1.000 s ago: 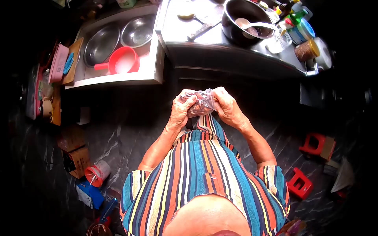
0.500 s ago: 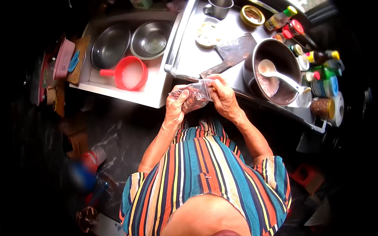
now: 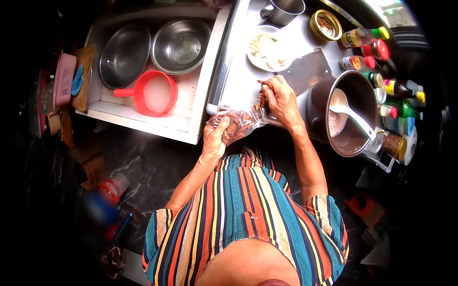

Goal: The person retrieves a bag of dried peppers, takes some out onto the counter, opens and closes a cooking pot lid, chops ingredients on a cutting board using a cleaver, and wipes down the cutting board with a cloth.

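A clear, crinkled plastic bag [image 3: 238, 127] filled with dark red, dried-looking pieces is held up in front of the body, near the close corner of the steel-topped table [image 3: 238, 78]. The left hand [image 3: 213, 138] grips the bag's side, thumb laid across the front and fingers closed around it. The right hand [image 3: 282, 99] is just above the bag's mouth, thumb and fingers pinched on a thin dark red piece [image 3: 262, 82] that sticks out past the fingertips.

Beyond the right hand lies a broad, dark-bladed cleaver [image 3: 309, 71], partly covered by that hand. Just beside the blade is a round pale plate [image 3: 254, 64] of yellowish-white slices. To the right stands a deep, dark brown round pot [image 3: 360, 93] with a white long-handled ladle [image 3: 339, 101] leaning inside. Farther back are a grey metal mug [image 3: 285, 14] and a round gold-rimmed tin [image 3: 313, 23]; bottles, among them a clear one with a green cap [image 3: 365, 37], line the right side.

On the left, a white rectangular sink [image 3: 187, 107] holds two round, shallow metal bowls [image 3: 125, 55] side by side, and nearer, a red plastic long-handled dipper [image 3: 140, 93] with cloudy whitish contents.
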Demonstrator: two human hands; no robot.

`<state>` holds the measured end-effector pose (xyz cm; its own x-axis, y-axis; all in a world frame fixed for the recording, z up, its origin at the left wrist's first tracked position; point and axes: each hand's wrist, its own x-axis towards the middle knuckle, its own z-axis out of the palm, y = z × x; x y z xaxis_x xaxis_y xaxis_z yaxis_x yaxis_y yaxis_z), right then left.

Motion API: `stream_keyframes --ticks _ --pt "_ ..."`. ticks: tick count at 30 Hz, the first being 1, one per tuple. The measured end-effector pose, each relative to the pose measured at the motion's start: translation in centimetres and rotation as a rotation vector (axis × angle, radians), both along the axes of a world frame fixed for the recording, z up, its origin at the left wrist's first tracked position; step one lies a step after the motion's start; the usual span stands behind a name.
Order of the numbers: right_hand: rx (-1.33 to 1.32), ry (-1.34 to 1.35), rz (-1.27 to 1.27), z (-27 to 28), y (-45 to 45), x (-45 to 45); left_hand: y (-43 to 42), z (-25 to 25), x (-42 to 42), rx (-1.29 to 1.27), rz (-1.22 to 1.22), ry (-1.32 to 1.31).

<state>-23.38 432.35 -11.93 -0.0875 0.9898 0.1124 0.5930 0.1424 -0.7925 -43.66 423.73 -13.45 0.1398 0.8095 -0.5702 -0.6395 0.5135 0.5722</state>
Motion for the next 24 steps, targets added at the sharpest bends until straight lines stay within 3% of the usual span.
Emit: stream_keyframes --ticks 2,7,13,19,21,24 --pt "0.023 -0.225 -0.024 0.9 0.7 -0.7 0.2 -0.8 -0.5 -0.001 -0.017 0.021" --pt "0.054 -0.280 -0.032 -0.3 1.2 0.6 0.6 -2.4 -0.4 0.036 -0.082 -0.015" --pt "0.150 -0.084 -0.102 -1.1 0.6 1.2 0.2 -4.1 -1.9 -0.015 -0.075 -0.150" --pt "0.168 -0.227 -0.231 -1.5 -2.1 1.4 -1.0 -4.0 -1.9 0.041 -0.060 -0.190" --pt "0.061 -0.042 -0.370 -1.3 -2.0 1.3 -0.5 -3.0 -2.0 -0.019 -0.072 -0.240" --pt "0.032 0.009 -0.394 -0.4 -2.3 1.3 -1.0 -3.0 -2.0 -0.001 -0.086 -0.258"
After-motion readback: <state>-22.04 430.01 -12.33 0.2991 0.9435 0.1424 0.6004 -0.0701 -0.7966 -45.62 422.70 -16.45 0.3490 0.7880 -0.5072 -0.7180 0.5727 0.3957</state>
